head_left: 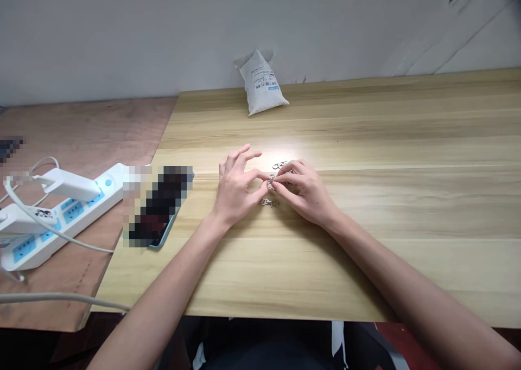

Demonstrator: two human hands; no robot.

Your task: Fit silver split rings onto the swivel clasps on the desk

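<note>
My left hand (237, 190) pinches a small silver keychain clasp (271, 182) between thumb and index finger, its other fingers raised and spread. My right hand (308, 192) grips the same clasp from the other side with its fingertips, which partly cover it. On the wooden table just in front of my wrists lies another silver clasp (269, 202). A further clasp (280, 165) rests beyond the fingertips. More metal shows beneath my right fingers, mostly hidden.
A white labelled plastic packet (264, 85) stands at the table's back edge against the wall. To the left lies a phone (165, 231), partly blurred out. A white power strip (77, 218) with plugged-in chargers and cables sits on the adjoining reddish board (93, 120).
</note>
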